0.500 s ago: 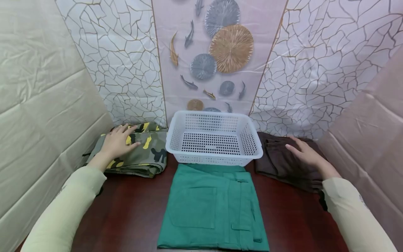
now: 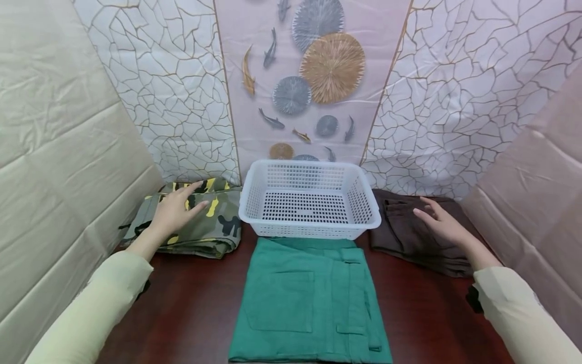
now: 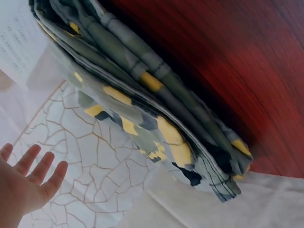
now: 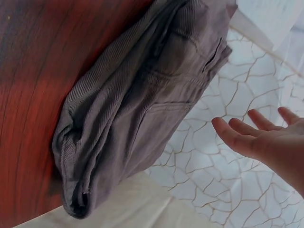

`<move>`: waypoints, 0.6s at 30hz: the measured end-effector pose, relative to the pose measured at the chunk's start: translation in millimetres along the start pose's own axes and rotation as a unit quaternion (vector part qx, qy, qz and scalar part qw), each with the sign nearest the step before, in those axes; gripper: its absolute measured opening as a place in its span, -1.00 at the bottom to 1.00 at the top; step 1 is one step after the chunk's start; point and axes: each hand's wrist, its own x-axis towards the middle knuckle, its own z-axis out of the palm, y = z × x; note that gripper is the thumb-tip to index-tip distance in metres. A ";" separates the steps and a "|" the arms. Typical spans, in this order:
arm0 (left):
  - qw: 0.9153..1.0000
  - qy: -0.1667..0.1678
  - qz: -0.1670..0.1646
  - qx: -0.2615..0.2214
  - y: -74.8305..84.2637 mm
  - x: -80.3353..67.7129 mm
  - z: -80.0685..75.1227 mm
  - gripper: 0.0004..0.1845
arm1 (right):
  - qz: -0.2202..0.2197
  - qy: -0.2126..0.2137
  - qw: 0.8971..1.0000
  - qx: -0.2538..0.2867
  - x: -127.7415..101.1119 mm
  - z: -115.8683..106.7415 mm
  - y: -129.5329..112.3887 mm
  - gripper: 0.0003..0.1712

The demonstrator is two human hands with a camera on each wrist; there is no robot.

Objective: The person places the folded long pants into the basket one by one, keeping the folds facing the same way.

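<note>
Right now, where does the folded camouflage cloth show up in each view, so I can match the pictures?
Head: the camouflage cloth lies left of the white basket, partly hidden by the left hand.
Left wrist: it runs diagonally from upper left toward lower right.
Right wrist: not in it; the brown cloth shows there instead.
Shared landmark: the dark red table, visible in all three views.

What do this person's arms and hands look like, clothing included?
The left sleeve and right sleeve are long and pale cream. The left hand and right hand wear no gloves. A small black item shows near each wrist, too unclear to identify.
</note>
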 end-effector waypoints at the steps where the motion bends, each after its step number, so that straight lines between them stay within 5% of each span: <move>1: 1.000 0.001 -0.003 -0.004 0.9 -0.8 0.4 -0.34 | -0.003 0.003 1.000 0.002 -0.9 1.1 -1.6 -0.15; 18: 1.000 0.015 -0.008 -0.007 21.0 -12.1 -5.3 -0.46 | -0.015 0.093 0.995 0.042 -15.1 10.5 -21.0 -0.34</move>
